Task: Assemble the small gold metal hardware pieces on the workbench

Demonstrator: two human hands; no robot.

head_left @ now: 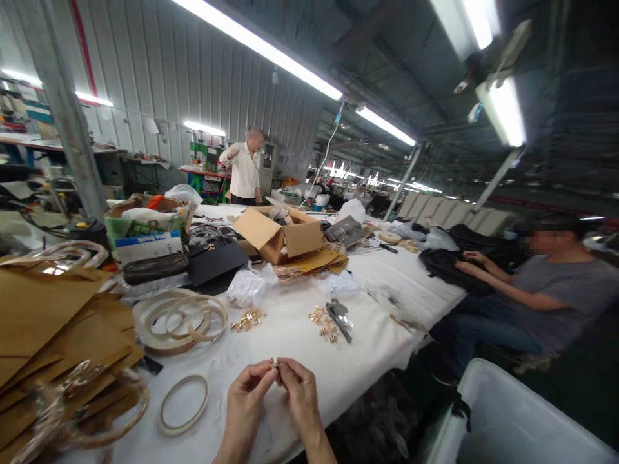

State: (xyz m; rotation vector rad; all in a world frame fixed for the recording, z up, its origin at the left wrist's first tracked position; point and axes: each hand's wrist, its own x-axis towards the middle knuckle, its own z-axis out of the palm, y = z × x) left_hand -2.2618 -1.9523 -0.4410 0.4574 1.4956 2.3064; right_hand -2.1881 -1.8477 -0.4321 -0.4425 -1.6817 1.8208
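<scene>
Close to the table's front edge, my left hand [250,394] and my right hand [298,390] meet with fingertips pinched on a small gold metal fitting [273,363]. Most of the fitting is hidden by my fingers. Beyond my left hand lies a pile of gold metal fittings [248,319]. A second pile of such fittings [325,325] sits beyond my right hand, beside a dark slim tool [339,321] that I cannot name. To the left of my hands, a narrow roll of tape [184,404] rests flat on the white-covered table [290,335].
Wide tape rolls [169,322] and brown paper envelopes [53,322] with wrapped ring-shaped handles fill the left. An open cardboard box [285,238] and a black bag [215,261] stand farther back. A pale plastic bin [527,419] is at right. One person sits at right handling black fabric; another stands behind.
</scene>
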